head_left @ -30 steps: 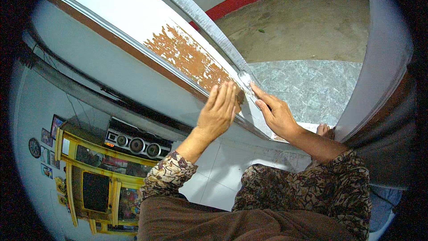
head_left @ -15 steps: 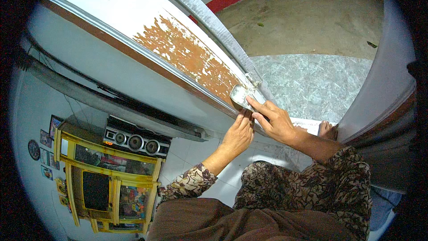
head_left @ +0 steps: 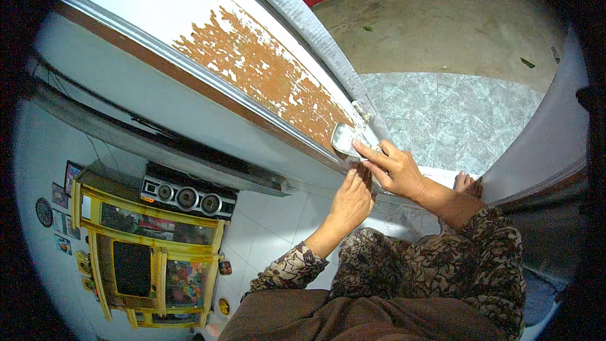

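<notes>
A door panel (head_left: 252, 72) stretches from the upper left toward my hands, white with a large rough brown patch where the white is broken into flecks. At its near end, a scraper (head_left: 344, 139) with a broad, round-cornered blade, smeared white, lies against the surface. My right hand (head_left: 399, 173) is closed round its handle, the index finger reaching along the blade. Just below and left, my left hand (head_left: 351, 201) has its fingers stretched out toward the panel's edge, beside the handle. Its fingertips are partly hidden, and I cannot tell whether they touch the tool.
A grey metal edge strip (head_left: 303, 22) runs along the panel's far side. Beyond lie grey-green floor tiles (head_left: 442, 104) and bare ground (head_left: 435, 31). A yellow cabinet (head_left: 158, 256) with a stereo (head_left: 187, 197) on top stands at left. A bare foot (head_left: 464, 183) shows right of my hand.
The view has shifted slightly, and the panel with its brown patch sits a little differently. Both hands and the scraper appear slightly lower and to the right, still at the patch's near end.
</notes>
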The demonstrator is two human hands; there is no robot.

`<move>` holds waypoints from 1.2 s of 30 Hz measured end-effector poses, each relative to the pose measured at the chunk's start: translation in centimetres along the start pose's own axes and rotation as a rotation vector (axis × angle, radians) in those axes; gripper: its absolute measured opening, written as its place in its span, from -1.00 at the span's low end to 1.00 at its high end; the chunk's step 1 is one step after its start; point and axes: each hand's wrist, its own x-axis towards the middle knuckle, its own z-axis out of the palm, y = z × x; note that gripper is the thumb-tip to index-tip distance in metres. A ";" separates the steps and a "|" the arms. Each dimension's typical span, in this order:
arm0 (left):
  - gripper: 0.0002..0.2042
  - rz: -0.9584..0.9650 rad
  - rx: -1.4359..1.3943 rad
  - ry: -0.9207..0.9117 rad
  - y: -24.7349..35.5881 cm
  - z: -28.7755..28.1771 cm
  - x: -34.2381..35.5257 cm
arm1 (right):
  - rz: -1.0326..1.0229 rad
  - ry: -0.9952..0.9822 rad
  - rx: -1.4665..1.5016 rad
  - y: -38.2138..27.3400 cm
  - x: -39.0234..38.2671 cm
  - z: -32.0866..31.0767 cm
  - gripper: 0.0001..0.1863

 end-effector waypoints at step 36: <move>-0.49 -0.079 -0.489 0.160 1.8 1.4 2.8 | -0.190 0.107 -0.046 -4.9 5.0 -2.6 -0.36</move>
